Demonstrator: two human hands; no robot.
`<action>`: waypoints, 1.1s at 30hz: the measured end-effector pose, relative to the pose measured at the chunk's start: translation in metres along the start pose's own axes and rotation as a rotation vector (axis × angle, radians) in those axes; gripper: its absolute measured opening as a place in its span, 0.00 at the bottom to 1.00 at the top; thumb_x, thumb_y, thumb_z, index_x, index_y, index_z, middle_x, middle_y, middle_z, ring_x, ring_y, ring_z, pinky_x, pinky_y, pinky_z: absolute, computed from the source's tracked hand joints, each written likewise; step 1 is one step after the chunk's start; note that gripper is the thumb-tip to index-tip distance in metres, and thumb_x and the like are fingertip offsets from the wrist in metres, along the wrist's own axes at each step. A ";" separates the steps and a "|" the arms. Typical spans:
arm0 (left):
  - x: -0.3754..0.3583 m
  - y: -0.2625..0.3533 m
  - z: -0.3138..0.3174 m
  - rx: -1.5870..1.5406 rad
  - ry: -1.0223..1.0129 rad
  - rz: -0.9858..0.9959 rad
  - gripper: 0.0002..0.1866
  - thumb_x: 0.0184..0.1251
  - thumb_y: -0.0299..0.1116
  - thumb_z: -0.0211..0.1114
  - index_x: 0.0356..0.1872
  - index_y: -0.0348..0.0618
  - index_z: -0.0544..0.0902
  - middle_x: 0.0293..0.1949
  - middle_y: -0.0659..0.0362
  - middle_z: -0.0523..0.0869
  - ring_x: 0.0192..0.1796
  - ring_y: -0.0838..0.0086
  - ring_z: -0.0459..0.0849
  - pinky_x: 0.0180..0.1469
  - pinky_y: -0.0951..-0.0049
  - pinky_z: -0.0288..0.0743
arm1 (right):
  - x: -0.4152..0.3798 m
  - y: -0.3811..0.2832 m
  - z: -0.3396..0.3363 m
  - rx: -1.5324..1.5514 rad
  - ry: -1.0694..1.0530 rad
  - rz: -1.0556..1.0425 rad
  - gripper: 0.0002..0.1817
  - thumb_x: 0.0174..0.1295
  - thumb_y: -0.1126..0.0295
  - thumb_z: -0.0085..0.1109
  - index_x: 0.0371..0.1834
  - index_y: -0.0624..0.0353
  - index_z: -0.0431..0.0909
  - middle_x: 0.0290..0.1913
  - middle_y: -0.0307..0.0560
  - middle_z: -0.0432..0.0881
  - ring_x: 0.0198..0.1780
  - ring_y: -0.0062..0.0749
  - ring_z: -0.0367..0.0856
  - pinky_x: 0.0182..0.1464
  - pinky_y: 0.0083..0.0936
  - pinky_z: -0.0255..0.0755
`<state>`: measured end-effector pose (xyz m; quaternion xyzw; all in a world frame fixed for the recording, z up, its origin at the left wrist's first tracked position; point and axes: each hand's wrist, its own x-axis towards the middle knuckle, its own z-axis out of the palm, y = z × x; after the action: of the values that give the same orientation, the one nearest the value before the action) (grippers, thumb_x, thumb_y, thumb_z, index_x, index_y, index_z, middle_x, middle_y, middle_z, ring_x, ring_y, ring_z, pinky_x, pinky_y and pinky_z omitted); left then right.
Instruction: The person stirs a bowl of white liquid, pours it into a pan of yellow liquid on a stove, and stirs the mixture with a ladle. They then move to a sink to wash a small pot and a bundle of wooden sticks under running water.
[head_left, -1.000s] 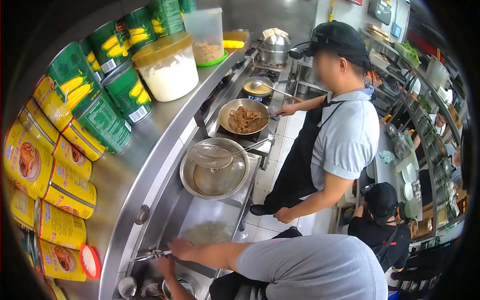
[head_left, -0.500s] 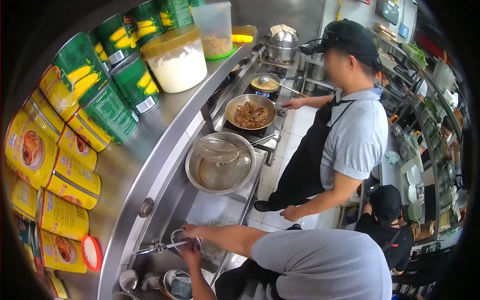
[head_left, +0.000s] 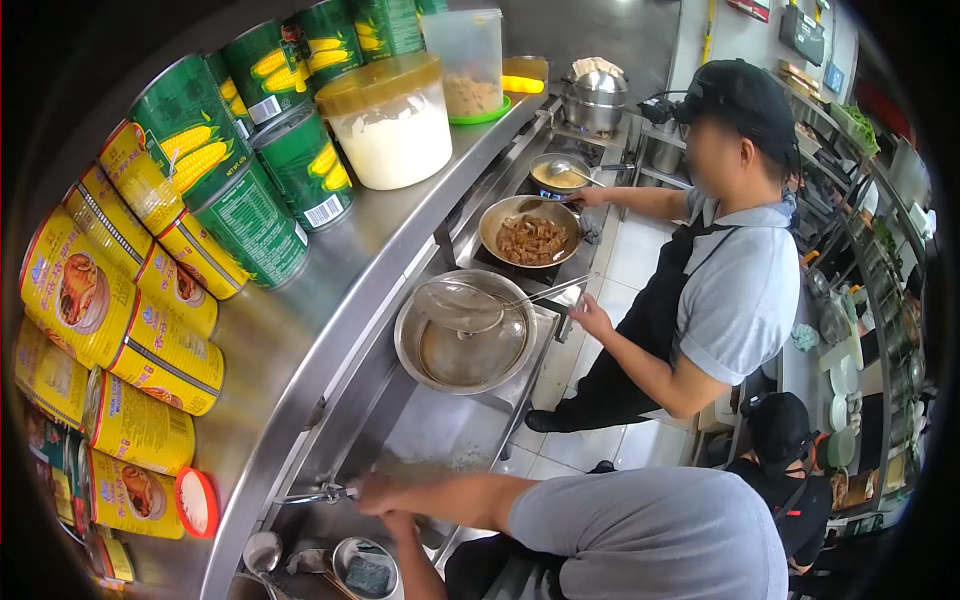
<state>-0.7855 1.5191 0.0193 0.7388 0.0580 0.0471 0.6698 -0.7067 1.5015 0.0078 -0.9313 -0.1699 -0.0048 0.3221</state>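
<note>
Over the sink, my right hand (head_left: 380,493) is at the outlet end of a metal faucet (head_left: 315,496), its fingers smeared by motion. Just below it, my left hand (head_left: 398,524) is close against it and partly hidden. Whether either hand holds something cannot be made out. Beneath the faucet stands a metal container (head_left: 365,568) with a dark green pad in it. A ladle (head_left: 262,552) leans beside it. Ahead of my arms is a wide steel basin (head_left: 410,345) of liquid, with a round mesh strainer (head_left: 460,306) lying across its rim.
A co-worker (head_left: 725,270) stands at the stove by a pan (head_left: 490,235) of browned meat and a smaller pan (head_left: 560,172). Green corn cans (head_left: 250,235), yellow cans (head_left: 165,355) and a white-filled tub (head_left: 395,130) line the steel shelf (head_left: 330,290). Another person (head_left: 780,455) is behind.
My hands have drawn together at the faucet, and a pale loop seen there before no longer shows. The co-worker's lowered hand has risen near the strainer handle. The view has shifted slightly.
</note>
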 end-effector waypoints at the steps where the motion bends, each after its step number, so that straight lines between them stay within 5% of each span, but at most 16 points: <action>1: 0.003 0.001 0.005 -0.584 0.060 0.025 0.21 0.77 0.35 0.59 0.68 0.45 0.74 0.62 0.52 0.82 0.64 0.59 0.81 0.69 0.57 0.71 | -0.005 -0.008 -0.010 -0.064 0.229 -0.072 0.18 0.59 0.58 0.61 0.46 0.56 0.88 0.46 0.56 0.89 0.46 0.54 0.89 0.49 0.54 0.79; 2: 0.005 -0.005 -0.002 -0.588 0.062 0.025 0.21 0.77 0.35 0.59 0.68 0.45 0.74 0.62 0.52 0.82 0.64 0.59 0.81 0.69 0.57 0.71 | -0.010 -0.017 -0.020 -0.141 0.463 -0.126 0.18 0.60 0.58 0.60 0.45 0.56 0.88 0.44 0.56 0.89 0.45 0.55 0.89 0.49 0.53 0.79; 4: 0.012 -0.028 -0.045 -0.706 0.050 -0.113 0.26 0.77 0.39 0.61 0.71 0.45 0.70 0.67 0.54 0.77 0.67 0.61 0.78 0.69 0.57 0.72 | 0.016 -0.008 -0.068 0.160 -0.272 -0.104 0.20 0.64 0.50 0.53 0.49 0.45 0.88 0.54 0.50 0.87 0.51 0.51 0.87 0.54 0.49 0.78; 7: 0.005 -0.003 -0.050 -0.873 0.047 -0.184 0.32 0.76 0.46 0.63 0.73 0.40 0.68 0.71 0.54 0.73 0.69 0.60 0.76 0.70 0.53 0.72 | 0.029 0.022 -0.085 0.471 -0.278 -0.063 0.19 0.64 0.49 0.56 0.43 0.48 0.89 0.43 0.51 0.89 0.44 0.47 0.88 0.49 0.44 0.79; 8: 0.003 0.006 -0.050 -0.984 0.047 -0.276 0.33 0.76 0.48 0.62 0.72 0.38 0.68 0.70 0.54 0.75 0.69 0.59 0.76 0.70 0.53 0.71 | 0.027 0.020 -0.112 0.670 -0.374 0.172 0.21 0.65 0.49 0.60 0.42 0.56 0.87 0.32 0.53 0.87 0.37 0.45 0.87 0.42 0.43 0.79; 9: 0.004 0.014 -0.050 -1.094 0.046 -0.368 0.34 0.75 0.51 0.62 0.71 0.36 0.69 0.69 0.54 0.77 0.69 0.58 0.76 0.70 0.52 0.71 | 0.024 0.024 -0.110 0.669 -0.373 0.170 0.21 0.65 0.49 0.60 0.42 0.56 0.87 0.32 0.53 0.87 0.37 0.45 0.87 0.42 0.43 0.79; 11: 0.023 -0.005 -0.054 -0.995 0.193 -0.496 0.32 0.76 0.51 0.60 0.68 0.34 0.72 0.64 0.52 0.80 0.65 0.58 0.80 0.68 0.52 0.74 | 0.020 0.041 -0.089 0.815 -0.244 0.631 0.24 0.68 0.49 0.60 0.40 0.63 0.86 0.28 0.53 0.85 0.32 0.41 0.84 0.36 0.40 0.78; 13: 0.059 -0.084 -0.076 -0.665 0.150 -0.502 0.25 0.76 0.44 0.56 0.63 0.35 0.76 0.58 0.50 0.83 0.59 0.58 0.83 0.62 0.54 0.78 | 0.016 0.051 -0.058 0.831 -0.229 0.690 0.25 0.69 0.48 0.58 0.40 0.63 0.86 0.30 0.52 0.86 0.34 0.41 0.85 0.37 0.40 0.78; 15: 0.073 -0.077 -0.066 -0.639 0.206 -0.527 0.21 0.75 0.39 0.55 0.59 0.33 0.79 0.51 0.49 0.85 0.53 0.61 0.85 0.55 0.56 0.81 | 0.018 0.046 -0.046 0.852 -0.209 0.750 0.26 0.70 0.47 0.57 0.39 0.64 0.87 0.32 0.51 0.86 0.36 0.40 0.85 0.38 0.41 0.78; 17: 0.087 -0.066 -0.048 -0.513 0.041 -0.338 0.23 0.77 0.45 0.53 0.61 0.37 0.79 0.53 0.53 0.85 0.52 0.64 0.87 0.54 0.60 0.82 | 0.019 0.034 -0.046 0.816 -0.170 0.606 0.24 0.71 0.50 0.56 0.39 0.65 0.86 0.36 0.56 0.87 0.39 0.44 0.87 0.40 0.43 0.79; 18: 0.086 -0.048 -0.040 -0.171 0.122 -0.401 0.22 0.76 0.43 0.57 0.62 0.40 0.79 0.53 0.54 0.85 0.53 0.66 0.86 0.53 0.63 0.82 | 0.021 0.031 -0.045 0.803 -0.154 0.560 0.24 0.71 0.51 0.56 0.38 0.65 0.86 0.38 0.57 0.88 0.40 0.45 0.87 0.41 0.44 0.79; 21: 0.089 -0.037 -0.015 -0.547 0.087 -0.273 0.21 0.75 0.43 0.61 0.62 0.41 0.79 0.51 0.56 0.85 0.50 0.67 0.84 0.50 0.65 0.80 | 0.025 0.030 -0.044 0.607 0.027 0.446 0.19 0.71 0.58 0.54 0.39 0.64 0.87 0.42 0.61 0.88 0.46 0.52 0.88 0.45 0.47 0.79; 25: 0.070 -0.012 -0.027 -0.595 0.136 -0.320 0.14 0.73 0.35 0.63 0.55 0.41 0.81 0.48 0.57 0.85 0.48 0.69 0.83 0.52 0.68 0.78 | 0.008 0.033 -0.115 0.160 -0.381 0.046 0.12 0.64 0.66 0.56 0.39 0.59 0.88 0.42 0.55 0.89 0.48 0.52 0.88 0.58 0.49 0.76; 28: 0.066 -0.048 -0.063 -0.626 0.479 -0.356 0.11 0.75 0.33 0.62 0.51 0.38 0.81 0.45 0.58 0.85 0.46 0.69 0.82 0.53 0.68 0.77 | -0.010 0.032 -0.127 -0.279 -0.503 -0.214 0.09 0.60 0.69 0.57 0.35 0.54 0.89 0.40 0.49 0.90 0.47 0.46 0.89 0.70 0.56 0.64; 31: 0.058 -0.067 -0.077 -0.099 0.650 0.144 0.10 0.77 0.34 0.60 0.48 0.37 0.82 0.42 0.59 0.85 0.44 0.72 0.81 0.51 0.69 0.77 | -0.025 0.048 -0.103 -0.333 -0.268 -0.470 0.08 0.57 0.70 0.60 0.30 0.46 0.90 0.37 0.44 0.89 0.45 0.42 0.89 0.79 0.68 0.41; 33: 0.044 -0.049 -0.081 0.175 0.584 0.032 0.11 0.78 0.34 0.60 0.45 0.35 0.83 0.41 0.59 0.86 0.43 0.75 0.79 0.49 0.74 0.74 | -0.028 0.055 -0.101 -0.320 -0.320 -0.404 0.08 0.59 0.67 0.60 0.33 0.42 0.90 0.38 0.40 0.89 0.53 0.36 0.85 0.75 0.67 0.49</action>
<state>-0.7547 1.6102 -0.0219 0.7497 0.2406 0.2629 0.5577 -0.7056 1.3915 0.0518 -0.9065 -0.3974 0.0511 0.1329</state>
